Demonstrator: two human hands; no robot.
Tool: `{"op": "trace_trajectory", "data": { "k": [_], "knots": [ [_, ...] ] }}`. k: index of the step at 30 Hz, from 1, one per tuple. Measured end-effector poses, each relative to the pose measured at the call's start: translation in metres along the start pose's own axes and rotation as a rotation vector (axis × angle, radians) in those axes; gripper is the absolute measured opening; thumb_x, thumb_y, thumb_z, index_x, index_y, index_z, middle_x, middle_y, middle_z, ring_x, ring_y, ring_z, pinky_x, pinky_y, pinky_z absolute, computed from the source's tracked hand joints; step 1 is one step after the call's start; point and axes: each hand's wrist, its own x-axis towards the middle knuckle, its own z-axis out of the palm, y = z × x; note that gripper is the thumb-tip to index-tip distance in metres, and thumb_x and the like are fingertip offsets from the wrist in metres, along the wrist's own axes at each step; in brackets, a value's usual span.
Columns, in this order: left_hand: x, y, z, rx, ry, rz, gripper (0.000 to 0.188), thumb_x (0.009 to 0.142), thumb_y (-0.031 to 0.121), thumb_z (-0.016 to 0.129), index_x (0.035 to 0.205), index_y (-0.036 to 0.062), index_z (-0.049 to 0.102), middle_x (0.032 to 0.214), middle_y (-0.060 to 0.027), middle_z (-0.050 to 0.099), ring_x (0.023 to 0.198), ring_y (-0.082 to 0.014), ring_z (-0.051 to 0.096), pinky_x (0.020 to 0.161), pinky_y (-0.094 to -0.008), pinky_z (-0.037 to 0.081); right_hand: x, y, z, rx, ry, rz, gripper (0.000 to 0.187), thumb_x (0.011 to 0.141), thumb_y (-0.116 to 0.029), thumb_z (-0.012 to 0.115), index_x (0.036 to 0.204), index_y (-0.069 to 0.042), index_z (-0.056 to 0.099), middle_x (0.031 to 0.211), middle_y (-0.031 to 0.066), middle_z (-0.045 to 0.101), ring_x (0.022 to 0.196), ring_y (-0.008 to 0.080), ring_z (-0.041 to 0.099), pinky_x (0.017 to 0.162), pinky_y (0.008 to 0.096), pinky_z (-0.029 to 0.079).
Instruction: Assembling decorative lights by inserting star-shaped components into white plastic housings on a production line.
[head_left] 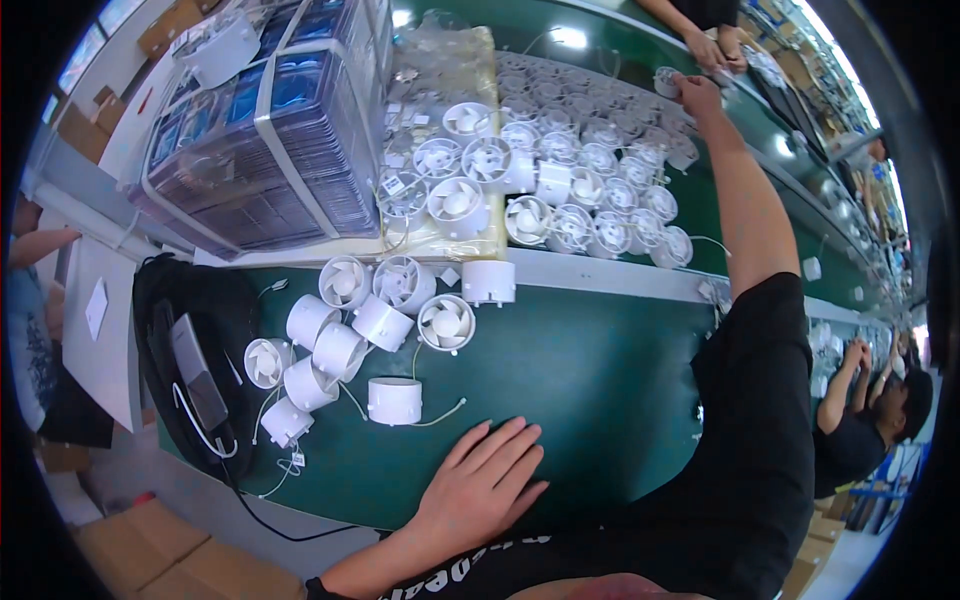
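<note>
Green tabletop [600,380], left hand [485,470] near white fan [395,402], apparently printed tag [298,459].

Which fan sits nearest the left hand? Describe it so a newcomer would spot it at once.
Find the green tabletop, then the left hand spread on it at the bottom of the picture. Just above and left of that hand is a white fan, its round outer wall facing you. Unlike its neighbours, it sends a cable rightward toward the hand.
</note>
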Motion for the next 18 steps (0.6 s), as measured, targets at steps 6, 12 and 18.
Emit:
{"op": "trace_trajectory", "data": {
  "k": [6, 12, 18],
  "knots": [
    [-0.001, -0.004, 0.000, -0.075, 0.019, -0.070, 0.040, 0.092, 0.024, 0.084, 0.125, 0.0041, 0.072, 0.144, -0.0135, 0.068, 0.138, -0.0290, 0.063, 0.117, -0.0482, 0.046, 0.068, 0.013, -0.008, -0.640, 0.387, -0.580, 0.046, 0.109, -0.038, 0.051, 0.129, 0.001, 0.067, 0.113, 0.0278, 0.075, 0.106, 0.0466, 0.074, 0.091, 0.0590, 0.057],
    [0.003, -0.005, -0.010, 0.279, 0.405, 0.055, 0.041, 0.085, 0.017, 0.085, 0.123, 0.0038, 0.074, 0.140, -0.0111, 0.069, 0.128, -0.0374, 0.065, 0.103, -0.0480, 0.054, -0.099, -0.102, -0.054, -0.303, 0.121, -0.838, 0.044, 0.111, -0.045, 0.061, 0.138, -0.013, 0.073, 0.127, 0.0184, 0.076, 0.120, 0.0329, 0.073, 0.102, 0.0391, 0.054],
    [-0.003, -0.030, -0.042, 0.566, 0.496, -0.135, 0.039, 0.081, 0.011, 0.086, 0.119, 0.0053, 0.077, 0.124, -0.0080, 0.072, 0.111, -0.0308, 0.068, 0.082, -0.0402, 0.057, -0.324, -0.172, -0.111, -0.324, 0.000, -1.169, 0.028, 0.108, -0.026, 0.068, 0.129, -0.009, 0.077, 0.128, 0.0100, 0.078, 0.122, 0.0253, 0.073, 0.102, 0.0349, 0.053]
  ]
}}
